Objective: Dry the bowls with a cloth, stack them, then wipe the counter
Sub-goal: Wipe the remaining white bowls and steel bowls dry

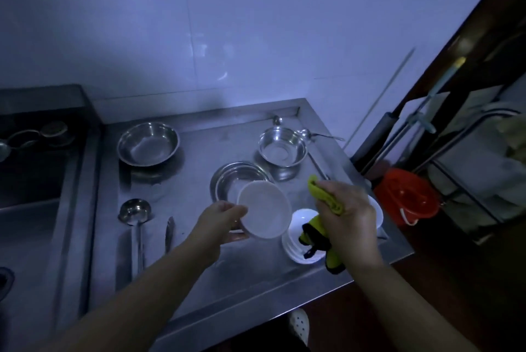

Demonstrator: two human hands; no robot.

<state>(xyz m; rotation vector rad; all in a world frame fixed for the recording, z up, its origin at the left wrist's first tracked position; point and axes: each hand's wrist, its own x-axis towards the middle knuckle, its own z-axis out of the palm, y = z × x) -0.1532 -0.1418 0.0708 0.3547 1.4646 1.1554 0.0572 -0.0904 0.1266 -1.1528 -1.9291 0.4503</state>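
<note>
My left hand (220, 222) grips a white bowl (263, 209) by its rim and holds it tilted above the steel counter (199, 274). My right hand (351, 209) holds a bunched yellow-green cloth (320, 193) just right of the bowl; a dark-edged end of the cloth hangs down over a stack of white bowls (301, 237). Another white dish (377, 210) shows partly behind my right hand. Steel bowls stand on the counter: a wide one (148, 144) at the back left, a shallow one (242, 181) behind the held bowl, a deeper one (283, 151) at the back right.
A ladle (135, 215) and a small utensil (170, 233) lie on the counter's left part. A sink (31, 169) adjoins on the left. Past the counter's right edge stand a red bucket (407, 199) and mop handles (398, 135). A tiled wall rises behind.
</note>
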